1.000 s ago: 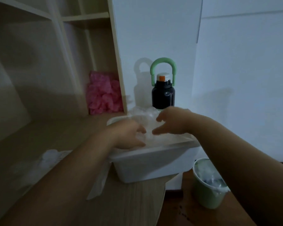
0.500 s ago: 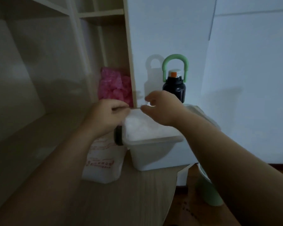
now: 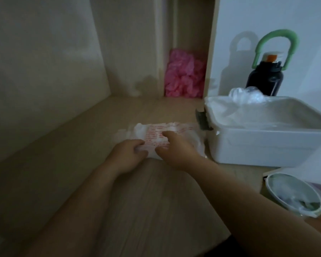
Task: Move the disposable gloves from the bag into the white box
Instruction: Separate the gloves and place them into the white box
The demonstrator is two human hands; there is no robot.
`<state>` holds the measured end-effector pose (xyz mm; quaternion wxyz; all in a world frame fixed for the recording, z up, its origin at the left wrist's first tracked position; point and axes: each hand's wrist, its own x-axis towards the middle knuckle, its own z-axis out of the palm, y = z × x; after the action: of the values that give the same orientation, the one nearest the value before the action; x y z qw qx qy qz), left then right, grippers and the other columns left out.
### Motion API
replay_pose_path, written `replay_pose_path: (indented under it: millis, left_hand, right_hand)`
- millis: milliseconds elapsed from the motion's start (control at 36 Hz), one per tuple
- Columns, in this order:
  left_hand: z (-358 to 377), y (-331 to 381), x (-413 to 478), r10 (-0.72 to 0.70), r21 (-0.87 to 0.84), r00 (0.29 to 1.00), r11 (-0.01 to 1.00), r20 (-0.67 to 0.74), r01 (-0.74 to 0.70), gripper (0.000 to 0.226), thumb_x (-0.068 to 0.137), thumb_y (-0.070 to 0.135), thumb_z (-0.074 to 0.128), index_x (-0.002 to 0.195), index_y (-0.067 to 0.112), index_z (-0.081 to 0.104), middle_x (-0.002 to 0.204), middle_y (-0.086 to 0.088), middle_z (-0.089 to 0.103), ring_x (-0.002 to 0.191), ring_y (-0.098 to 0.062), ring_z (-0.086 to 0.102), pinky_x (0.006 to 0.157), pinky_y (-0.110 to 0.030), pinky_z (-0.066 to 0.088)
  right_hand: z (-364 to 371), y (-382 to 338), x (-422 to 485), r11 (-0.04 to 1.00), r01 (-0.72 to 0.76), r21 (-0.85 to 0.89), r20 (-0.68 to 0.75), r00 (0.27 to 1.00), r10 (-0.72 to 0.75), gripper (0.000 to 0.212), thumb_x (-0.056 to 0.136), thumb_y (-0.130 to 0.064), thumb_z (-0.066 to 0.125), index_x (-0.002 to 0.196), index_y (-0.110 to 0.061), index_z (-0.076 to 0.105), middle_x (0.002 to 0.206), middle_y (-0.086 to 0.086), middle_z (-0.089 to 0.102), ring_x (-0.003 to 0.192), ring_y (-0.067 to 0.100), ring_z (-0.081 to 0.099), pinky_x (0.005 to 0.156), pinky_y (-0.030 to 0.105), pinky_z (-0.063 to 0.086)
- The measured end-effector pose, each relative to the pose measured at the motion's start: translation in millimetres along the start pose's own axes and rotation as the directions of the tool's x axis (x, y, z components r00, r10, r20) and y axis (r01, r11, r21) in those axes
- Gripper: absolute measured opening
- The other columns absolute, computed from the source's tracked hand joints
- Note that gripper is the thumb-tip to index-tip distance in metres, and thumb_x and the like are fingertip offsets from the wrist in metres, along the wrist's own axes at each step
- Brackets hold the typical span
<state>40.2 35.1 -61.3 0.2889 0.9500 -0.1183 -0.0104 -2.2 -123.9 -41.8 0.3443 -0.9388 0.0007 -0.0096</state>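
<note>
A clear plastic bag (image 3: pixel 156 135) with red print lies flat on the wooden desk, just left of the white box (image 3: pixel 267 145). My left hand (image 3: pixel 127 156) grips the bag's near left corner with curled fingers. My right hand (image 3: pixel 176 147) rests on the bag's near right part, thumb and forefinger spread over the printed area. Inside the white box lie thin clear disposable gloves (image 3: pixel 246 96), with a crumpled bunch rising at its back rim. The box has a dark latch on its left end.
A pink crumpled bundle (image 3: pixel 183 75) sits in a shelf niche at the back. A black bottle (image 3: pixel 265 78) with a green handle stands behind the box. A pale green bin (image 3: pixel 293 195) sits on the floor, right of the desk edge.
Both hands have left the box and come down to the left onto the bag on the desk. The view has swung left and downward.
</note>
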Motion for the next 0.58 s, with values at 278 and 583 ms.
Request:
replay_pose_path:
  millis: [278, 583]
  left_hand:
    - [3, -26, -3, -0.109, -0.198, 0.973, 0.978, -0.202, 0.068, 0.062, 0.086, 0.023, 0.067, 0.142, 0.019, 0.042, 0.137, 0.002, 0.050, 0.118, -0.016, 0.051, 0.095, -0.030, 0.042]
    - [21, -31, 0, 0.059, -0.051, 0.873, 0.994, -0.484, -0.096, 0.010, 0.087, 0.017, 0.065, 0.089, 0.011, 0.072, 0.094, -0.004, 0.068, 0.088, -0.022, 0.061, 0.075, -0.031, 0.046]
  right_hand:
    - [24, 13, 26, 0.988, -0.068, -0.138, 0.014, 0.997, 0.070, 0.038, 0.095, -0.048, 0.045, 0.126, -0.028, 0.056, 0.126, -0.002, 0.058, 0.110, 0.016, 0.052, 0.101, 0.039, 0.034]
    - [39, 31, 32, 0.981, -0.040, 0.190, -0.327, 0.940, 0.102, 0.039, 0.100, -0.039, 0.038, 0.075, -0.019, 0.059, 0.066, -0.003, 0.057, 0.062, 0.009, 0.052, 0.068, 0.027, 0.039]
